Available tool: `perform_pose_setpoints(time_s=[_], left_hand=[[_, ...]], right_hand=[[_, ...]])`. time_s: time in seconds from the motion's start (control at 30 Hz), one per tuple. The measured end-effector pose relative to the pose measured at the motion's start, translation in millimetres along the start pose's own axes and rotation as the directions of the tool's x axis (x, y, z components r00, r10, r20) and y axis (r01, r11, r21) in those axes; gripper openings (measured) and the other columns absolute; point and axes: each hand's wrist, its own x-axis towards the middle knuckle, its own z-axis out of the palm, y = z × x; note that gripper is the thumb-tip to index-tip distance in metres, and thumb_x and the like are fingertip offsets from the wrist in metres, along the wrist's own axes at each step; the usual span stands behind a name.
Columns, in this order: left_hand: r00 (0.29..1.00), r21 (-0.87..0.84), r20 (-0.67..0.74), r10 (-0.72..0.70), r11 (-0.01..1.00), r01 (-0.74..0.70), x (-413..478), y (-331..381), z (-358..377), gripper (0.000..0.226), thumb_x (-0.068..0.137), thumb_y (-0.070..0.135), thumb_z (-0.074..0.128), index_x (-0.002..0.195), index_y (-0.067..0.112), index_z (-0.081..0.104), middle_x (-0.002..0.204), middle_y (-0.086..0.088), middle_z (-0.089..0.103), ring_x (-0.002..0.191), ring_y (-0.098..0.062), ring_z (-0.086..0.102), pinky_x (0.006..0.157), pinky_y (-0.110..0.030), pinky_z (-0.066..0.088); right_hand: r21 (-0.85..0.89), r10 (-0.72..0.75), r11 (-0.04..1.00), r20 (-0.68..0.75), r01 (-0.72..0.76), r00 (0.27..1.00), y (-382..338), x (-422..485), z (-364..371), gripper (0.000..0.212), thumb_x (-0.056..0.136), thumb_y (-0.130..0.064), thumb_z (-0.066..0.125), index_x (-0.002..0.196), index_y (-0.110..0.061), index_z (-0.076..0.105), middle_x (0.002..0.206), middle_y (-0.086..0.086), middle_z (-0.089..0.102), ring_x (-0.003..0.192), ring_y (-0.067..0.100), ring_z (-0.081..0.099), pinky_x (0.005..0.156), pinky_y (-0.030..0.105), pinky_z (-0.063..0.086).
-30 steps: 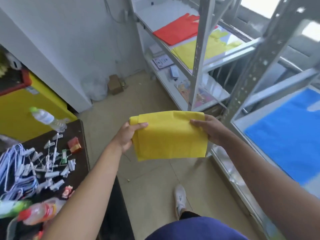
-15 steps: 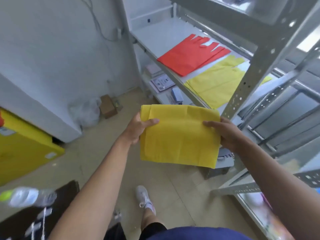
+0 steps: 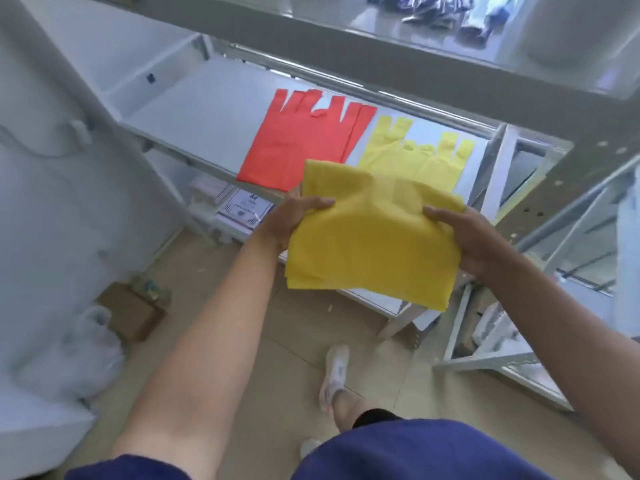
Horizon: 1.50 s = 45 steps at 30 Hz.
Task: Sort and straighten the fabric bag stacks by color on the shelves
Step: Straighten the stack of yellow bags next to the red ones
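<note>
**Splayed bundle may shed bags**

The left hand (image 3: pixel 291 220) and right hand (image 3: pixel 471 240) grasp a folded yellow bundle (image 3: pixel 374 244) at its 9 and 3 o'clock edges. Its lower layers splay, so sheets may slip out or land askew on the yellow stack (image 3: pixel 415 157) at 12, beside the red stack (image 3: pixel 301 143). The only readable text is "A4", on a paper pack (image 3: pixel 246 206) below.

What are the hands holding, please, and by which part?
A folded stack of yellow bags: left hand grips its left edge, right hand its right edge.
</note>
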Motion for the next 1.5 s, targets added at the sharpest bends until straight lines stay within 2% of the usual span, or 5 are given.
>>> perform_pose_setpoints(time_s=[0.37, 0.6, 0.8, 1.0, 1.5], left_hand=[[0.986, 0.212, 0.15, 0.066, 0.972, -0.097, 199.9, 78.8, -34.2, 0.046, 0.077, -0.009, 0.059, 0.117, 0.014, 0.06, 0.09, -0.006, 0.069, 0.071, -0.02, 0.067, 0.062, -0.032, 0.057], [0.92, -0.085, 0.277, 0.279, 0.96, -0.266, 254.0, 116.3, -6.7, 0.053, 0.077, -0.009, 0.055, 0.124, 0.016, 0.062, 0.1, -0.01, 0.069, 0.08, -0.025, 0.063, 0.069, -0.036, 0.052], [0.975, 0.285, 0.221, 0.017, 0.955, -0.081, 304.1, 25.2, -26.9, 0.077, 0.072, -0.001, 0.06, 0.145, 0.021, 0.055, 0.103, -0.013, 0.07, 0.066, -0.021, 0.059, 0.052, -0.028, 0.045], [0.998, 0.525, 0.036, -0.059, 0.851, 0.031, 310.3, -35.8, -45.8, 0.076, 0.079, 0.011, 0.063, 0.152, 0.019, 0.046, 0.101, -0.014, 0.072, 0.077, -0.027, 0.067, 0.069, -0.041, 0.056], [0.971, 0.852, 0.203, 0.13, 0.466, -0.241, 284.7, -45.2, -19.2, 0.06, 0.091, -0.006, 0.055, 0.147, 0.014, 0.055, 0.148, -0.014, 0.048, 0.131, -0.027, 0.052, 0.09, -0.015, 0.04]], right_hand=[[-0.038, -0.079, 0.997, -0.272, 0.071, 0.959, -48.8, 165.5, 7.8, 0.065, 0.068, -0.028, 0.086, 0.127, -0.008, 0.07, 0.112, 0.014, 0.073, 0.084, 0.03, 0.074, 0.08, 0.053, 0.062], [0.073, -0.486, 0.855, -0.232, 0.513, 0.843, -96.3, 192.4, -21.5, 0.04, 0.09, -0.011, 0.07, 0.127, -0.007, 0.057, 0.12, 0.025, 0.046, 0.109, 0.039, 0.053, 0.101, 0.06, 0.048], [-0.226, -0.218, 0.966, -0.473, 0.122, 0.854, -22.3, 199.5, -49.3, 0.052, 0.086, -0.021, 0.08, 0.134, -0.008, 0.064, 0.118, 0.012, 0.075, 0.092, 0.028, 0.076, 0.074, 0.041, 0.062], [-0.179, 0.101, 0.956, -0.544, -0.233, 0.833, 45.6, 216.9, -65.9, 0.037, 0.096, -0.006, 0.07, 0.131, -0.004, 0.061, 0.119, 0.012, 0.071, 0.102, 0.031, 0.071, 0.088, 0.049, 0.06], [-0.456, -0.219, 0.881, -0.622, -0.121, 0.752, 60.5, 193.8, -40.1, 0.056, 0.097, -0.012, 0.061, 0.15, -0.014, 0.044, 0.135, 0.006, 0.056, 0.116, 0.022, 0.057, 0.09, 0.04, 0.051]])
